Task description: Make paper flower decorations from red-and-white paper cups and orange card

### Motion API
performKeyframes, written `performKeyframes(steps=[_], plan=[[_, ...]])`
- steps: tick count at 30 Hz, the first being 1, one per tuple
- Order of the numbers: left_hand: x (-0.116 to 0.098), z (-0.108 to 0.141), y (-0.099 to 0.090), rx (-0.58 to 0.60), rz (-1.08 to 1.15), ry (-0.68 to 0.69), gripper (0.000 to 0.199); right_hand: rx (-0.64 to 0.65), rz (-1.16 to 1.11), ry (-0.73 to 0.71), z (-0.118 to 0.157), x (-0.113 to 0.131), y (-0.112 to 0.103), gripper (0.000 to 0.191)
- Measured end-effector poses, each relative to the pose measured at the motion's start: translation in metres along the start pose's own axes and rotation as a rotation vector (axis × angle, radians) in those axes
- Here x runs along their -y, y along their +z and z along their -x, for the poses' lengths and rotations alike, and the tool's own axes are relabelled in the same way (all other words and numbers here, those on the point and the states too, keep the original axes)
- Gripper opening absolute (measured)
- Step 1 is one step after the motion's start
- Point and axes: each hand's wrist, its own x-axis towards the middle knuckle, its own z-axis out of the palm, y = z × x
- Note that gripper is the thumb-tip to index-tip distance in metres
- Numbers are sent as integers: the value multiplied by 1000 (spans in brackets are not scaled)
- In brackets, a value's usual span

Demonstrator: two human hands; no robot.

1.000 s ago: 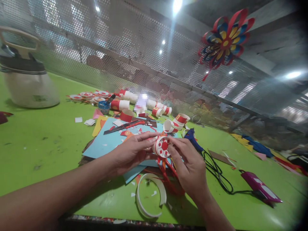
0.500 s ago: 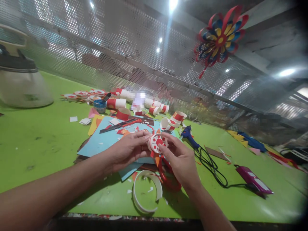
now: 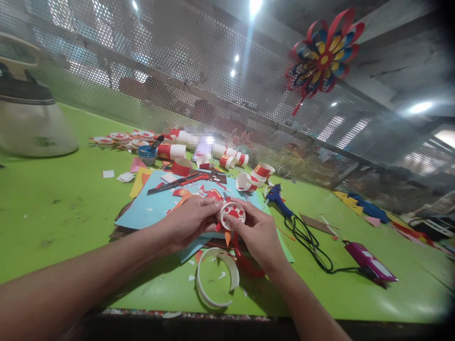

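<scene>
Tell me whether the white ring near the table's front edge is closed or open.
Open: the white ring shows a gap between its ends, lower right.

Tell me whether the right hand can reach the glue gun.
Probably yes: the glue gun lies just beyond the right hand with nothing tall between, though that hand would first have to let go of the disc.
</scene>
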Motion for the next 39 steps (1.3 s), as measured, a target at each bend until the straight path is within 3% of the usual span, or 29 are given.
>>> performKeyframes(steps=[5,9,14,18,22,26,34,39], plan=[[-2,2,1,-71,-19,-9,24,-37,-32,12,-2,-6,2,73],[-4,5,3,-15,-44,20,25,-69,-43,32,-4,-8,3,87],[0,4,5,-85,-183,1,25,-90,90,52,-5,-6,5,85],[4,0,3,-130,-225,16,26,-96,233,-14,-2,-5,9,81],[4,-1,1,-99,-221,32,26,-54,244,-43,1,1,7,78],[1,1,2,-29,-193,35,25,15,160,-19,2,8,-3,71],[-8,1,0,27,-128,-11,23,210,-247,53,-2,6,-29,58],[-10,1,3,73,-89,-26,19,184,-322,-24,7,11,-28,61]])
